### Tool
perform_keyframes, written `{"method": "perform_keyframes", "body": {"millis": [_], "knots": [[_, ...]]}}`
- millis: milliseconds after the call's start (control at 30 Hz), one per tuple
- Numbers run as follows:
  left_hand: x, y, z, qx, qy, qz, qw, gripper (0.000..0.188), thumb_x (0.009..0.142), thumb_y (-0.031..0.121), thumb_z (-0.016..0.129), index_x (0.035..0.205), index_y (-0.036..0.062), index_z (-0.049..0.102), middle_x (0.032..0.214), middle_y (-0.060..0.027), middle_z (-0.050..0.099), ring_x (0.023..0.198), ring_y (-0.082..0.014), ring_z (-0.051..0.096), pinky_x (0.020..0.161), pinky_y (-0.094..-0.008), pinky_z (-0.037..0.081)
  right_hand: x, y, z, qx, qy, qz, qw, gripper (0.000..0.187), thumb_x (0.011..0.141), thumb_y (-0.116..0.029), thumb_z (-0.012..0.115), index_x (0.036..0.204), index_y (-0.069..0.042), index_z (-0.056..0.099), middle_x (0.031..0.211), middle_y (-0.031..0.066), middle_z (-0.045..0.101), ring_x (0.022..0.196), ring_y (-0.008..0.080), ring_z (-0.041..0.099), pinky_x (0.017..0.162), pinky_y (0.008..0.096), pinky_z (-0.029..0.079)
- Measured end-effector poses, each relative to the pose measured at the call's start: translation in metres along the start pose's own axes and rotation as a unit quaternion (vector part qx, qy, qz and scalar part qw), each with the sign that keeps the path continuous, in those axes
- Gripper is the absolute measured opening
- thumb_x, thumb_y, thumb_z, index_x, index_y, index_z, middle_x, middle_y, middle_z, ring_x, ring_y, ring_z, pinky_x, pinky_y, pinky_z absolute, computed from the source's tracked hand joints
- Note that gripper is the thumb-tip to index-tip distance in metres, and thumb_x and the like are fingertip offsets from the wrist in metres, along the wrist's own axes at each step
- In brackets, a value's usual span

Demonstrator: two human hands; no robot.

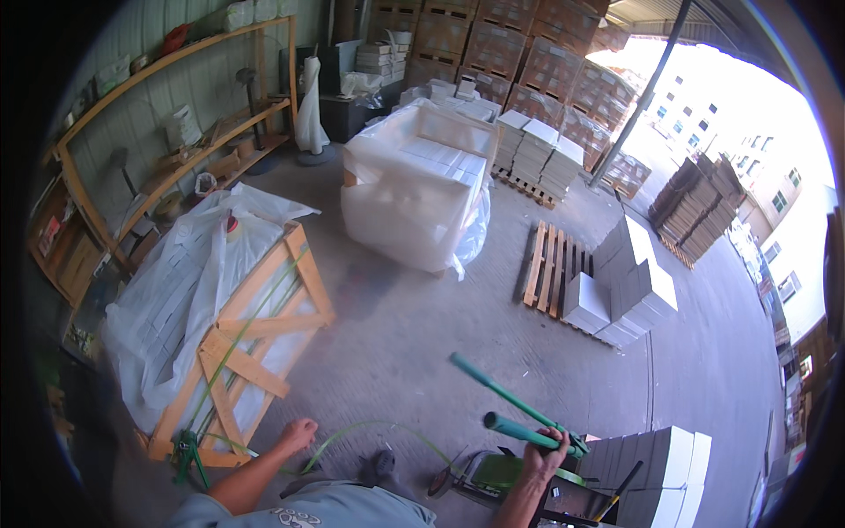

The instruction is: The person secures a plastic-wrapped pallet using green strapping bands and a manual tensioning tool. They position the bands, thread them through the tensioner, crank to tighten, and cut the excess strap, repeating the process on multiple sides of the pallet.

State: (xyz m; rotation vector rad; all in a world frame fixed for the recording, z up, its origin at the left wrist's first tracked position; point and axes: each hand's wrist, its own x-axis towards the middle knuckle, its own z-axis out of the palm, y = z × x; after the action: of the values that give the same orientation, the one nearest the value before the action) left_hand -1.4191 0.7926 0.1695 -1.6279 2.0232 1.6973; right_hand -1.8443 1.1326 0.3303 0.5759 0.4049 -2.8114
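My right hand (547, 447) is wrapped round a green tool with two long handles (515, 429), at the lower right over a small cart (493, 475). The handles point up and to the left, spread apart; the tool's head is partly hidden. My left hand (300, 434) is closed beside the wooden crate frame (246, 370); whatever its fingers hold, if anything, is hidden. A green strap (378, 424) arcs over the floor between my hands. Another green strap runs along the plastic-wrapped crate (176, 299). A second green metal tool (187, 453) sits at the crate's near corner.
A plastic-covered crate of white boxes (405, 220) stands ahead. White boxes (629, 282) and a slatted pallet (550, 268) are to the right. More white boxes (651, 462) stand near my right hand. Wooden shelves (176, 176) line the left wall.
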Motion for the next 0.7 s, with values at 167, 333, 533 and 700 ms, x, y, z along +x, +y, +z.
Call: {"method": "perform_keyframes", "body": {"millis": [167,333,533,700], "knots": [[-0.045,0.100,0.011,0.066,0.193,0.258,0.944,0.026,0.087,0.027,0.058,0.098,0.0037,0.062,0.078,-0.0107,0.064,0.070,-0.0303,0.062,0.066,-0.0385,0.051,0.004,0.102,-0.004,0.126,0.006,0.311,0.942,0.039,0.097,-0.028,0.049,0.063,-0.014,0.038,0.055,-0.0042,0.036,0.045,0.0088,0.035,0.046,0.0254,0.034],[-0.080,0.115,0.014,0.137,0.335,0.387,0.848,0.029,0.084,0.028,0.064,0.098,0.0018,0.060,0.099,-0.0162,0.062,0.092,-0.0358,0.060,0.081,-0.0409,0.049,-0.015,0.206,-0.017,0.029,0.049,0.551,0.833,0.042,0.096,-0.027,0.049,0.059,-0.013,0.038,0.052,-0.0037,0.035,0.043,0.0092,0.035,0.043,0.0255,0.033],[-0.062,0.054,0.001,-0.009,0.152,0.025,0.988,0.040,0.082,0.028,0.068,0.100,-0.0054,0.056,0.096,-0.0201,0.063,0.087,-0.0258,0.064,0.071,-0.0377,0.051,-0.084,0.324,0.006,-0.062,-0.054,0.746,0.660,0.038,0.099,-0.024,0.044,0.063,-0.012,0.041,0.057,-0.0038,0.037,0.042,0.0073,0.033,0.040,0.0241,0.031],[-0.071,0.011,-0.044,-0.263,0.088,-0.060,0.959,0.042,0.084,0.040,0.063,0.073,-0.0009,0.059,0.063,-0.0121,0.062,0.048,-0.0201,0.060,0.044,-0.0353,0.047,-0.158,0.381,0.038,-0.303,-0.188,0.765,0.537,0.035,0.100,-0.030,0.045,0.069,-0.015,0.041,0.056,-0.0060,0.033,0.039,0.0055,0.027,0.034,0.0207,0.025]]}}
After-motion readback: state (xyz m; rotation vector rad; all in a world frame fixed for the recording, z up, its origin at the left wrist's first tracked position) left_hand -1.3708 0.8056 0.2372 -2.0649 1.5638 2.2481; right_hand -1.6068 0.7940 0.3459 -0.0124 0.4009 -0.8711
